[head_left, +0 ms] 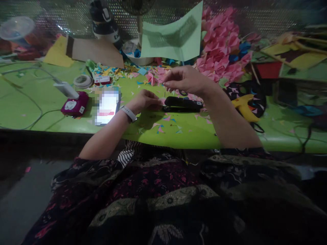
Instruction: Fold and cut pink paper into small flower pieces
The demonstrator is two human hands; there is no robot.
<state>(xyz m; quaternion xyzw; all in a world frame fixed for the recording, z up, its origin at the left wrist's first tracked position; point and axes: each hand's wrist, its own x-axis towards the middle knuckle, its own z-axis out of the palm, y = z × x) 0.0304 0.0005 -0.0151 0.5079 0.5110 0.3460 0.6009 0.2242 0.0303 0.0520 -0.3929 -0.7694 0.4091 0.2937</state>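
Note:
My left hand (144, 101) rests on the green table (30, 112), fingers curled together beside the left end of a black stapler (182, 104); a small pink paper piece seems pinched at its fingertips. My right hand (184, 80) hovers above the stapler with fingers bent and fingertips pinched, near small pink folded paper pieces (155, 78). What it pinches is too small to make out. A white watch sits on my left wrist.
A lit phone (107, 106) lies left of my hands, with a magenta device (74, 104), tape roll (83, 81) and cables further left. A pile of pink paper flowers (224, 51), a green sheet (173, 37), a yellow glue gun (244, 106) and paper scraps surround.

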